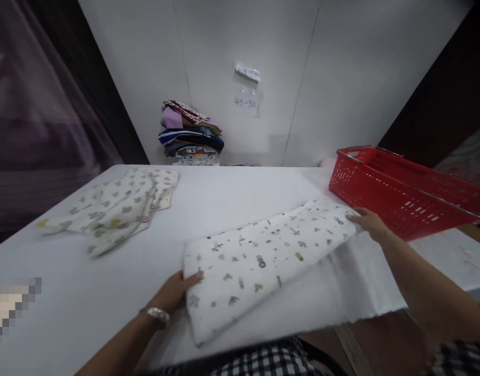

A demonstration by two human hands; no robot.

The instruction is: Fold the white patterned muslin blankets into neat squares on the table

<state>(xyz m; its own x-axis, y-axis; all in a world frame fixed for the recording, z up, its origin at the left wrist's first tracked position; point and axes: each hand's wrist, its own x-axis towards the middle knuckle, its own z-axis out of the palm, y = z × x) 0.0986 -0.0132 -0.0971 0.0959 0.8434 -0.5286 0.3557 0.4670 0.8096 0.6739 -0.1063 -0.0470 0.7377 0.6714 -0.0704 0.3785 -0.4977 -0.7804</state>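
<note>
A person in checked fabric holds a long, printed white cloth [263, 256] across the near side of a white bench [224, 203], both hands at work. The left hand [177, 288] has its grip closed on the cloth's left end, thumb on top; the right hand [370, 224] pinches the far right corner, just beside a red basket [365, 190]. Whether that corner is lifted clear of the bench cannot be told. The fabric looks light, soft and limp, unlikely to break or slip but apt to sag and crease between the hands; opposite ends or corners, layers pinched together, appear the best hold. A second printed cloth [124, 203] lies rumpled at left; folded textiles [190, 136] are stacked behind.
</note>
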